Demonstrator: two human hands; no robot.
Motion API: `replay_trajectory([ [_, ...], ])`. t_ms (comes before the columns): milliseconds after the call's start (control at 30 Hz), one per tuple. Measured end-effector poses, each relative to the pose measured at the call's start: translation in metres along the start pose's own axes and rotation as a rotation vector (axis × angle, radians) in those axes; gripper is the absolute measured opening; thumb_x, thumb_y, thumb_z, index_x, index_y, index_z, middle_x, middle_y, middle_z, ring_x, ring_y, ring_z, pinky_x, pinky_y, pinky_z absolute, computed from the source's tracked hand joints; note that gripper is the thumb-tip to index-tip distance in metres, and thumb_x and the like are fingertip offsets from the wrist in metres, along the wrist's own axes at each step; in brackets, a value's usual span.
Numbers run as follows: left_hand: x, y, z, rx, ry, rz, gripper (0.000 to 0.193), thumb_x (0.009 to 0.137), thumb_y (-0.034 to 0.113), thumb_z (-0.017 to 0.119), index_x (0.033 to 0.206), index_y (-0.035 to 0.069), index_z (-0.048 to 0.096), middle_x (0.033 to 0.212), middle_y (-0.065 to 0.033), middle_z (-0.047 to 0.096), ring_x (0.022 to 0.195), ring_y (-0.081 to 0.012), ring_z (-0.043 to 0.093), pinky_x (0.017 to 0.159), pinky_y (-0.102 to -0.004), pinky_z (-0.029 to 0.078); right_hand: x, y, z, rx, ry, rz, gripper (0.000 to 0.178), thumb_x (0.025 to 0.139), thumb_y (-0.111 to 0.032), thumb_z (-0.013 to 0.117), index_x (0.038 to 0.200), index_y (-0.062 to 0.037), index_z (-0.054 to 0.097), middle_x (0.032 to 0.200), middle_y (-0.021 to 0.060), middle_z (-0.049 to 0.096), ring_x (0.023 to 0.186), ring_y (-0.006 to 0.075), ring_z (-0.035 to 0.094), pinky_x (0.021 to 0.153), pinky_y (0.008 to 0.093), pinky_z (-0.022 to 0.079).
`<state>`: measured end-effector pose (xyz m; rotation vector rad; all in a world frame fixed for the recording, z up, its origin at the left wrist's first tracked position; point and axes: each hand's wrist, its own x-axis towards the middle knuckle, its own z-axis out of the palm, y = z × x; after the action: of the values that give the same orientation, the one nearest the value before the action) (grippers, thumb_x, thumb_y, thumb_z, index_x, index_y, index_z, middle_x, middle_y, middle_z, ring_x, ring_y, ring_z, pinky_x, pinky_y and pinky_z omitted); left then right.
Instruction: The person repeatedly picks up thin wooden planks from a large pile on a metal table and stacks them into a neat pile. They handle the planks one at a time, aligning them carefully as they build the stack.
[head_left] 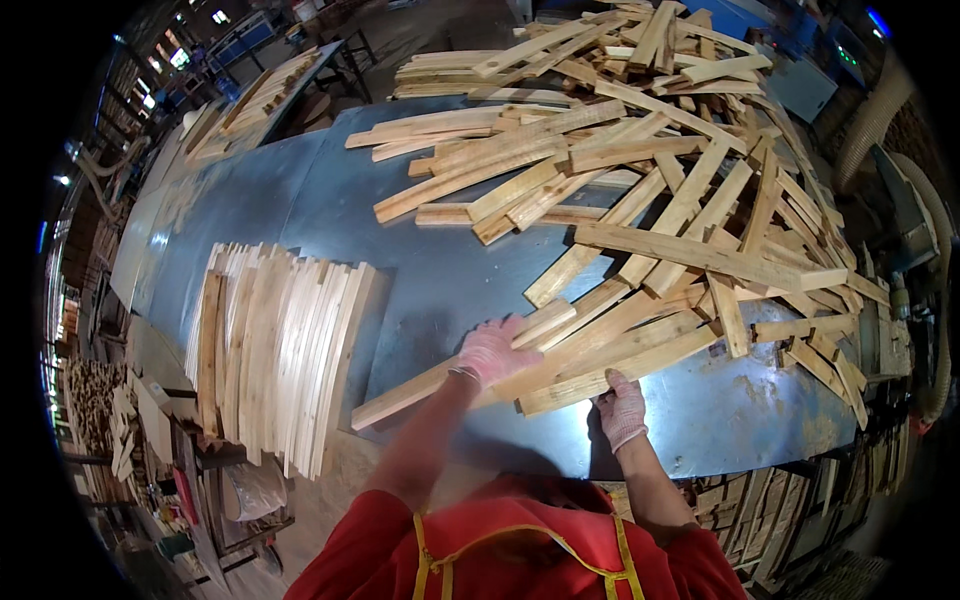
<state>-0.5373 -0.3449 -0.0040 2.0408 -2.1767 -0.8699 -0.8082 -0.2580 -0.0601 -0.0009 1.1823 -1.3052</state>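
Note:
My left hand [493, 350], in a pale pinkish work glove, is closed over a narrow wooden slat [405, 393] that slants across the front of the metal table. Beneath and beside its fingers lie wider boards [570, 350]. My right hand [622, 410], gloved the same way, is at the near edge of another wooden board [625, 370]. A fingertip or thumb lies on that board's edge, and the other fingers are curled and partly hidden. Left of my left arm sits a row of slats [275, 350], laid side by side.
A large loose pile of boards [690, 200] covers the back and right of the metal table [330, 190]. Farther off at left, more wood lies on another table [265, 95]. A cart-like frame [215, 500] stands at lower left. Ribbed hoses [875, 120] hang at right.

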Motion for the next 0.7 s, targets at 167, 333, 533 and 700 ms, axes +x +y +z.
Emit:
replay_trajectory([
  [167, -0.077, 0.02, -0.007, -0.17, -0.2, -0.076, 0.101, 0.079, 0.062, 0.077, 0.157, 0.007, 0.044, 0.148, -0.0269, 0.058, 0.135, -0.0427, 0.059, 0.114, -0.0479, 0.047, -0.039, 0.02, -0.017, -0.039, -0.179, 0.162, 0.045, 0.099, -0.007, 0.069, 0.14, -0.0104, 0.051, 0.126, 0.0103, 0.065, 0.108, 0.0248, 0.068, 0.088, 0.044, 0.061],
  [333, -0.154, -0.035, 0.002, -0.123, -0.202, -0.203, 0.096, 0.082, 0.054, 0.079, 0.16, 0.012, 0.042, 0.141, -0.0256, 0.064, 0.128, -0.0424, 0.064, 0.109, -0.0479, 0.051, -0.079, 0.102, -0.003, -0.401, -0.224, 0.359, 0.037, 0.101, -0.013, 0.074, 0.132, -0.0075, 0.055, 0.115, 0.0088, 0.07, 0.09, 0.021, 0.067, 0.069, 0.036, 0.056],
  [533, -0.153, -0.159, 0.023, -0.56, -0.044, -0.251, 0.068, 0.09, 0.042, 0.078, 0.15, 0.016, 0.058, 0.123, -0.01, 0.071, 0.118, -0.031, 0.069, 0.107, -0.0457, 0.054, -0.095, 0.097, 0.105, -0.737, -0.328, 0.338, 0.033, 0.097, -0.024, 0.078, 0.114, -0.0021, 0.061, 0.091, 0.0072, 0.067, 0.073, 0.0183, 0.06, 0.063, 0.0338, 0.05],
  [700, -0.121, -0.217, -0.002, -0.473, 0.094, -0.366, 0.065, 0.091, 0.035, 0.074, 0.15, 0.014, 0.057, 0.132, -0.0175, 0.069, 0.12, -0.0353, 0.069, 0.101, -0.0444, 0.055, -0.084, 0.109, 0.113, -0.621, -0.397, 0.325, 0.032, 0.098, -0.023, 0.078, 0.113, -0.0009, 0.06, 0.088, 0.0076, 0.065, 0.07, 0.0181, 0.057, 0.061, 0.0332, 0.048],
])
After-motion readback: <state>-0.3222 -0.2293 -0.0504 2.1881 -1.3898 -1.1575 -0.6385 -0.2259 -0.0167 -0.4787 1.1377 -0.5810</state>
